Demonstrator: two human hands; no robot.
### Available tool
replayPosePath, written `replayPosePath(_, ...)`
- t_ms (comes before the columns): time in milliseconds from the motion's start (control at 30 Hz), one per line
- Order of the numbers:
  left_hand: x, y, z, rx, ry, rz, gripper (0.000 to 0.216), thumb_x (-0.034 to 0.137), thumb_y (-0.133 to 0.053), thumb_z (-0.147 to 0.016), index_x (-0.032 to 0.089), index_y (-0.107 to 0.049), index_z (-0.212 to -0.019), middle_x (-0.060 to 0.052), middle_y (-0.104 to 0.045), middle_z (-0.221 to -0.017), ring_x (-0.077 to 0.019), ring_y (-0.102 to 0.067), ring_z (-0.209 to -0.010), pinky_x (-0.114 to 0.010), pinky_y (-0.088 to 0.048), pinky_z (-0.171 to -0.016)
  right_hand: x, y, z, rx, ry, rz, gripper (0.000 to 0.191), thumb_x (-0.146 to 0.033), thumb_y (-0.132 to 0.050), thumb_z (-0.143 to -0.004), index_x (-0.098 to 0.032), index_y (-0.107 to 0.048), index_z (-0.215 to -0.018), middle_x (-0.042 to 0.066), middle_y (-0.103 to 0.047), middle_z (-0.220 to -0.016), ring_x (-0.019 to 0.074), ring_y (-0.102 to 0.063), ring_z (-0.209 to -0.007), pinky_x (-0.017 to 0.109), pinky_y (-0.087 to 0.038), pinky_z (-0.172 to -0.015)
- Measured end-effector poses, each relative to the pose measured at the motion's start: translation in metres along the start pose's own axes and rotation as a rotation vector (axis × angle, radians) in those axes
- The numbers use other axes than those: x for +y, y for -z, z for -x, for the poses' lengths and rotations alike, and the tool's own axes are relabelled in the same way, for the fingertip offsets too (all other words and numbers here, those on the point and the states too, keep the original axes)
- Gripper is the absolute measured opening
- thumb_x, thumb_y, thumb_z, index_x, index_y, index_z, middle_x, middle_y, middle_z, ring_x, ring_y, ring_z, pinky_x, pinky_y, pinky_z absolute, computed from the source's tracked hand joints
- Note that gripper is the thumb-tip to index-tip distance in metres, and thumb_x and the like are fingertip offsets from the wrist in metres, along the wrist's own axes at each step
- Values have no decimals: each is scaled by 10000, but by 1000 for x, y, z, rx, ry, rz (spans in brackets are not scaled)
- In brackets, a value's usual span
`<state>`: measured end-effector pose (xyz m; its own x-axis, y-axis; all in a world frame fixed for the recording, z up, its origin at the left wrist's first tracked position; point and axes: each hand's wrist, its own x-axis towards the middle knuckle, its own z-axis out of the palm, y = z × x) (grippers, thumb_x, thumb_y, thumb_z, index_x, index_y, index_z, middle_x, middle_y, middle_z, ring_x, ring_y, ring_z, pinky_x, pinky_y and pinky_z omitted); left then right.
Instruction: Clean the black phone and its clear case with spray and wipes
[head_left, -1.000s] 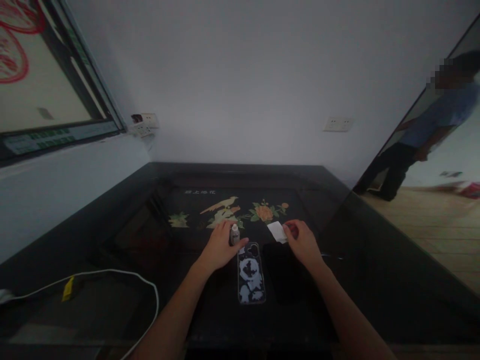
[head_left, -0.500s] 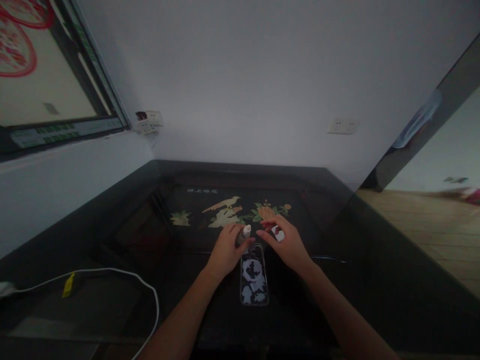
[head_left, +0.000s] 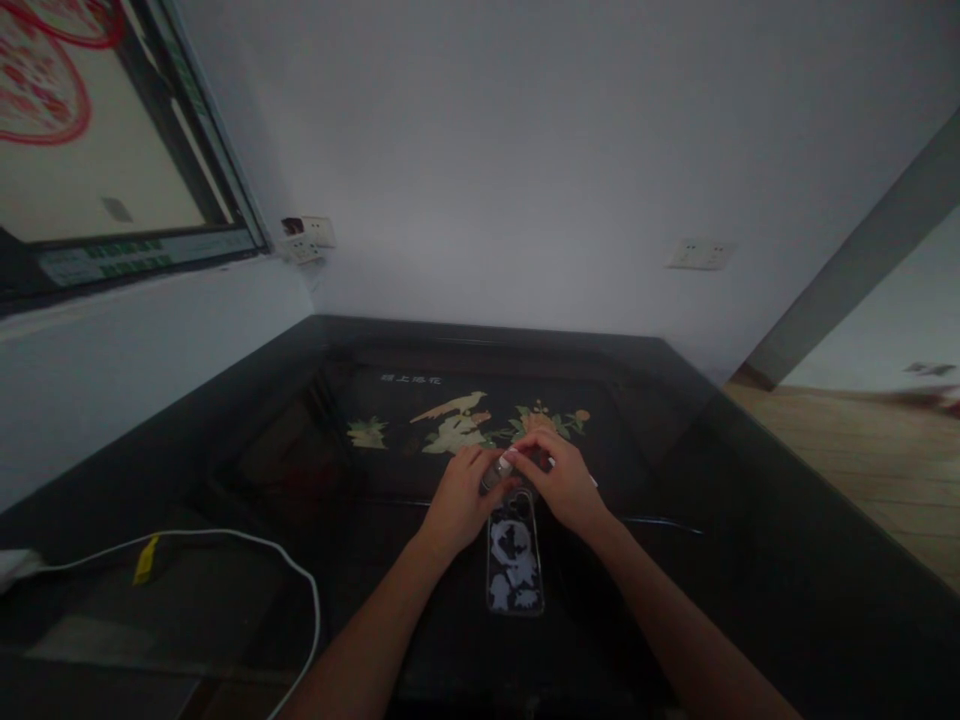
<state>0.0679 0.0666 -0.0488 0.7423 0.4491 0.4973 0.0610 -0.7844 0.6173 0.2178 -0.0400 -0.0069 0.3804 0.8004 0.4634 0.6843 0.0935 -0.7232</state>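
Taking the clear phone case (head_left: 514,566) as the middle of my dial, with 12 o'clock toward the wall (head_left: 480,150), the dark surface (head_left: 757,560) runs to its far edge at 12, where it meets that wall. Its left edge follows the side wall from 9 round to 10, and its right edge slants from 1 down to 3, with the wooden floor (head_left: 870,480) beyond. My widest stretch for moving lies from 2 to 4; my forearms cross the near side at 5 and 7. At 12, just past the top end of the case, my left hand (head_left: 466,498) is curled around a small bottle (head_left: 492,476), and my right hand (head_left: 559,482) pinches its white cap (head_left: 505,462) between thumb and fingertips. Something white (head_left: 594,481), too small to make out, peeks past my right hand. At 9, a white cable (head_left: 300,574) with a yellow tag (head_left: 145,561) loops near my left forearm and limits that side. A flat bird-and-flower picture (head_left: 454,420) spreads between 11 and 1, partly behind my hands.
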Motion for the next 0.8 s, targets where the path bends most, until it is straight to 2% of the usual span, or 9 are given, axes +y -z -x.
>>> replayPosePath(233,-1,1,0,0,3,-31,322,370,-623,-969,255,-619,-1270,-67,-636,-1089,-251,-581,-1073,-428,-493,-964,-1,-3,0,13,-23,-63,136,-350,-670,-931,-220,-693,-897,28,-694,-880,185,-638,-812,296,-471,-684)
replayPosePath(400,-1,0,0,4,11,-32,343,342,-628,-968,258,-608,-1300,-68,-628,-1110,-250,-575,-1088,-430,-492,-981,0,-6,0,35,-103,-134,171,-380,-767,-846,-217,-722,-873,26,-732,-858,186,-682,-780,284,-482,-641)
replayPosePath(633,1,2,0,17,-9,-20,372,281,-601,-979,259,-577,-1350,-80,-630,-1135,-249,-582,-1101,-439,-500,-993,-4,-8,0,45,-106,-71,207,-396,-813,-793,-237,-767,-917,22,-763,-860,201,-680,-783,316,-500,-709)
replayPosePath(700,2,3,0,3,-13,7,363,282,-594,-983,258,-577,-1345,-84,-633,-1150,-250,-583,-1115,-440,-498,-1003,-4,-7,-1,31,-95,-56,184,-395,-802,-809,-251,-780,-922,14,-767,-865,203,-677,-796,318,-493,-721)
replayPosePath(800,3,4,0,-14,-9,33,339,289,-570,-996,256,-575,-1333,-87,-635,-1188,-253,-581,-1148,-446,-491,-1023,-3,-2,-3,-60,-57,-53,172,-385,-743,-870,-271,-782,-992,14,-778,-950,209,-681,-864,330,-494,-760)
